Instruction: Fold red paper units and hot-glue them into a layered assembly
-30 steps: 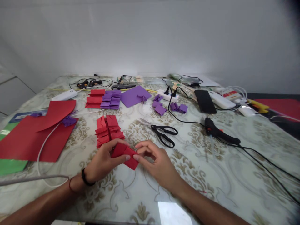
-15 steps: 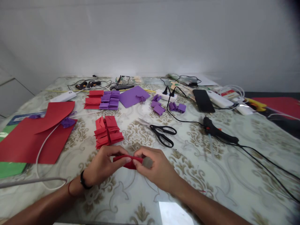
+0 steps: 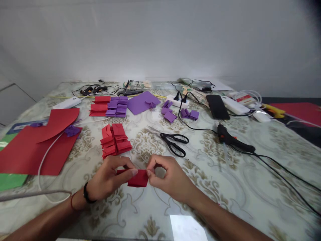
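A small folded piece of red paper point(image 3: 138, 179) is held just above the table, low in the middle of the view. My left hand point(image 3: 111, 175) pinches its left part between thumb and fingers. At its right edge, my right hand point(image 3: 168, 177) closes thumb and fingertips on the paper. Just beyond my left hand lies a cluster of folded red paper pieces point(image 3: 115, 140). Black-handled scissors point(image 3: 173, 140) rest on the table beyond my right hand, blades pointing left.
A black glue gun point(image 3: 235, 140) with its cord lies at the right. Red sheets point(image 3: 37, 150) lie at the left under a white cable. Farther back are folded purple pieces point(image 3: 117, 107), a purple sheet point(image 3: 140, 102), a power strip point(image 3: 178, 101) and a phone point(image 3: 217, 107).
My right hand has shifted its grip from the paper's middle to its right edge. The red paper now shows a flat face and hangs lower between my hands.
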The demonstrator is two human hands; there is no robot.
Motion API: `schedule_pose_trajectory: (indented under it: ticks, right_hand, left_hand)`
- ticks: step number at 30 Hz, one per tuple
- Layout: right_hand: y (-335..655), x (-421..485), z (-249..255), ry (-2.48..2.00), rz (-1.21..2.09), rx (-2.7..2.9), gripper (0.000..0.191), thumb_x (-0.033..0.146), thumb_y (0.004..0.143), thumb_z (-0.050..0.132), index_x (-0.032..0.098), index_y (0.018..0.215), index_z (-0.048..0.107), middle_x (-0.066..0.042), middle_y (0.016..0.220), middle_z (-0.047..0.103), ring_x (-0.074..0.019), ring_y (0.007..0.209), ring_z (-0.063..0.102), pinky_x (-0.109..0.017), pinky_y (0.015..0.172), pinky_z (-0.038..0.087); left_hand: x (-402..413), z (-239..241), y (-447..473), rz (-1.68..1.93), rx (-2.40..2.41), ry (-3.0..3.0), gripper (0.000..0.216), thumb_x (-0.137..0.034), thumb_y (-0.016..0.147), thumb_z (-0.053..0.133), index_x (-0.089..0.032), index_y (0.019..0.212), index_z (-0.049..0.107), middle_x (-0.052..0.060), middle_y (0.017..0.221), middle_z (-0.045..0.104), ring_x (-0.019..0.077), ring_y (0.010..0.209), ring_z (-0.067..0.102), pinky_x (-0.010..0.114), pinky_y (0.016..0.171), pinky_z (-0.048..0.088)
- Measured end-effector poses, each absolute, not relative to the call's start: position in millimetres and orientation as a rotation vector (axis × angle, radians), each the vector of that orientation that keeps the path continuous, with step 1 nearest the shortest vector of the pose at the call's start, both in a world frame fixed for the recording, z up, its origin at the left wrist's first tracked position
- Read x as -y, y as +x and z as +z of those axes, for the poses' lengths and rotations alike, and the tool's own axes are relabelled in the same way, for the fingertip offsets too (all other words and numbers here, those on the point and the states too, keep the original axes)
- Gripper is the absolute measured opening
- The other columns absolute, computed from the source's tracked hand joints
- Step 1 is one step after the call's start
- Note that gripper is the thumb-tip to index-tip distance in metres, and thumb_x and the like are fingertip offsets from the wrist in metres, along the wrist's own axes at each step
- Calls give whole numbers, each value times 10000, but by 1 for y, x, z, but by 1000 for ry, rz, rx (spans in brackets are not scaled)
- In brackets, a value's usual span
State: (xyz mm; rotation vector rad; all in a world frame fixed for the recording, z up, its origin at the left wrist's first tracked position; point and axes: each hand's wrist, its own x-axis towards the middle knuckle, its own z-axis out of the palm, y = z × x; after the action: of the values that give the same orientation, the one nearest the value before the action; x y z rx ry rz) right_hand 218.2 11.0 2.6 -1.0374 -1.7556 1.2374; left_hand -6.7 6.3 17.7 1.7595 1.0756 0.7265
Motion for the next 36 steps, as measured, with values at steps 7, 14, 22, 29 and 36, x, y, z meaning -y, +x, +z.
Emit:
schedule_pose_trajectory:
  ticks: [7, 14, 22, 29, 36]
  right_hand:
    - [219, -12, 1, -1082, 1235, 1737, 92, 123, 756, 596, 193, 698, 608, 41, 643, 601, -124, 617, 547, -233, 605, 416]
    - [218, -13, 0, -1108, 1213, 1744, 74, 168, 806, 608, 191, 741, 636, 30, 666, 614, -133, 640, 568, -241, 630, 438]
    - [212, -10, -3, -1087, 1168, 1876, 87, 152, 785, 634, 188, 706, 621, 40, 651, 590, -116, 626, 525, -228, 611, 389]
    - [212, -9, -5, -1088, 1186, 1880, 115, 148, 787, 639, 191, 687, 604, 41, 644, 581, -118, 623, 530, -226, 607, 393]
    - [217, -13, 1, -1112, 1185, 1833, 114, 151, 763, 612, 187, 655, 623, 46, 598, 568, -114, 587, 508, -236, 597, 393]
  left_hand:
    - [-11, 12, -7, 695, -1114, 1691, 284, -346, 967, 636, -149, 794, 745, -1, 698, 686, 111, 633, 555, 206, 581, 411]
    - [-15, 8, -4, 615, -1130, 1768, 204, -312, 925, 673, -160, 835, 776, 2, 735, 736, 127, 661, 602, 214, 599, 435]
    - [-11, 7, -4, 588, -1167, 1868, 175, -289, 919, 657, -201, 933, 807, -8, 820, 792, 145, 720, 670, 221, 659, 475]
    - [-10, 8, -1, 561, -1143, 1959, 192, -246, 921, 606, -191, 906, 789, -6, 791, 768, 137, 695, 649, 219, 643, 458]
    - [-11, 11, -6, 582, -1163, 1985, 203, -281, 946, 596, -176, 867, 750, -9, 745, 707, 125, 667, 599, 218, 622, 438]
